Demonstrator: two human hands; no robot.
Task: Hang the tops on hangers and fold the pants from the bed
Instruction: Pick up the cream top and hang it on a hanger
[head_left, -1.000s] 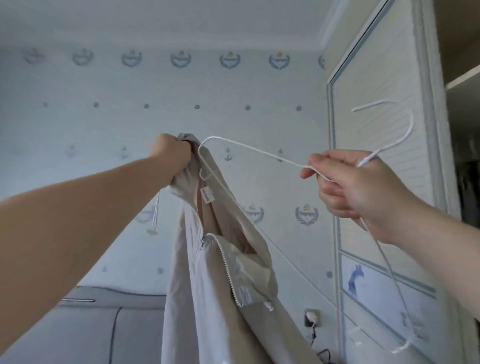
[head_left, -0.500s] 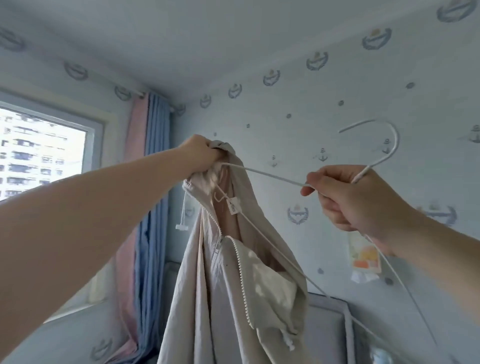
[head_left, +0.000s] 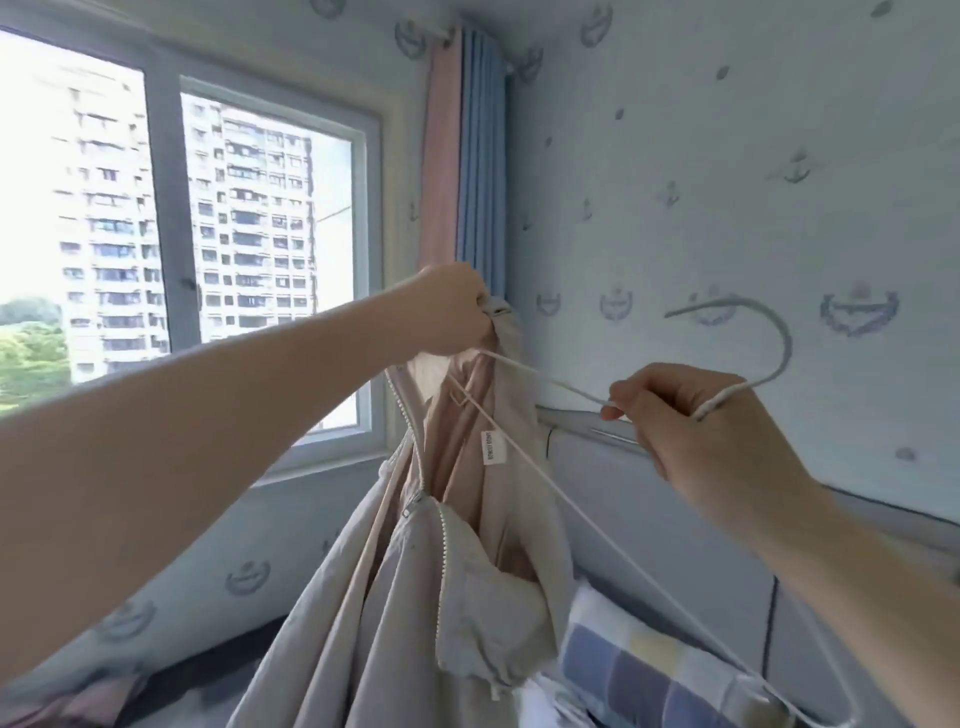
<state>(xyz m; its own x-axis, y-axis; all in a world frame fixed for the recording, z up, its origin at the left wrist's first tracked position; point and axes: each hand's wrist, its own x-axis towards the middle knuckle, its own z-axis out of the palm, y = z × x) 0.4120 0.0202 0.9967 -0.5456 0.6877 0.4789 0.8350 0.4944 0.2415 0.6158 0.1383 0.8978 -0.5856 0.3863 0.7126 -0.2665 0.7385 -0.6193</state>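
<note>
Anchor-print wallpaper and a bright window (head_left: 171, 218) now sit behind the beige jacket (head_left: 415, 571), swung from the wardrobe toward the bed, its collar clenched in the left hand (head_left: 452, 312) while the right hand (head_left: 691, 421) grips the white hanger (head_left: 545, 478), one arm already inside, so hanging is only partway done.

Jacket (head_left: 415, 597) hem cut off below; label (head_left: 493, 447) text illegible.

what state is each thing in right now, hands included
left hand: fist shut on the jacket's top, holding it up
right hand: fingers shut on the hanger's neck
jacket: hanging, zipper open at top
hanger: one end inside the jacket's neck, hook free
curtain: drawn to the side
</note>
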